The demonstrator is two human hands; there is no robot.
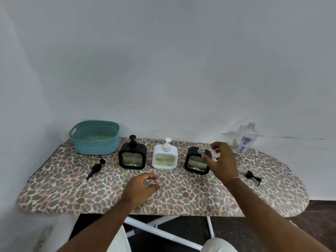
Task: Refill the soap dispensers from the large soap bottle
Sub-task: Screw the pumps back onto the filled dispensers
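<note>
right hand [222,160]: hovering at the right-hand black dispenser [198,160], fingers spread and loosely curved, thumb tip sitting right by the dispenser's top edge; not gripping anything as far as I can see (there's a thin orange thread on the wrist).

left hand [143,184]: hanging over the ironing board [181,197] in front of the dispensers, fingers relaxed and a bit curled, holding nothing.

right-hand black dispenser: standing upright with its pump off, so the bare threaded neck is showing.

loose pump, right [251,175]: lying flat on the board just right of that hand.

white dispenser [165,157]: standing in the middle of the row, pump on, yellowish soap showing through the window.

left black dispenser [132,155]: standing beside the white one, pump on.

loose pump, left [93,170]: lying on the board with its long tube pointing toward the near edge.

large soap bottle [245,138]: sitting at the far right back of the board against the wall, uncapped, looking nearly empty (label reads DISH SOAP).

teal basket [94,137]: sitting at the back left corner.
</note>
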